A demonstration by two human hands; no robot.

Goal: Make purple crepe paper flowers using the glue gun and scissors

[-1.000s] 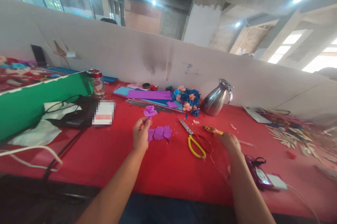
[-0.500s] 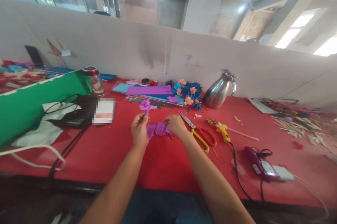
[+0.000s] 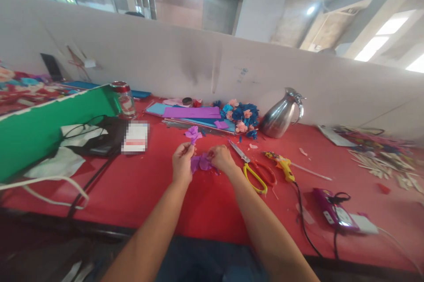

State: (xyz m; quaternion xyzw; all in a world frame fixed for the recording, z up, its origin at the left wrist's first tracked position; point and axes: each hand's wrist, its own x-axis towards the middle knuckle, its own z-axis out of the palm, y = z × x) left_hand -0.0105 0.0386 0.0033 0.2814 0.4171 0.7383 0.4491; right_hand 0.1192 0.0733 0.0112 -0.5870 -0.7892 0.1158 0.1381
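The left hand [image 3: 182, 160] pinches a purple flower [image 3: 193, 133] by its base, blossom upward, above the middle of the red worktop [image 3: 212, 220]; just beside it, the fingers of the right hand [image 3: 221, 158] touch the purple paper pieces [image 3: 204, 164] lying there, though whether they have closed on one cannot be told. The step in hand looks like taking up another piece for the flower; the next move calls for a light pinch that parts one piece from the rest, with the flower kept steady. Along the worktop's left side runs a green panel [image 3: 73, 112], then a red-lidded jar [image 3: 126, 103]. Toward the far edge, a purple strip [image 3: 190, 112] lies across blue sheets, beside a cluster of paper flowers [image 3: 243, 115]. Open scissors [image 3: 245, 159], a steel jug [image 3: 277, 116] and a yellow glue gun [image 3: 285, 168] follow, then a purple power box [image 3: 334, 211] near the right front corner and pale sticks [image 3: 374, 165] farther back. Behind the far edge stands a white partition [image 3: 149, 57]; beyond are windows at left, a concrete column [image 3: 261, 6] and bright openings at right.
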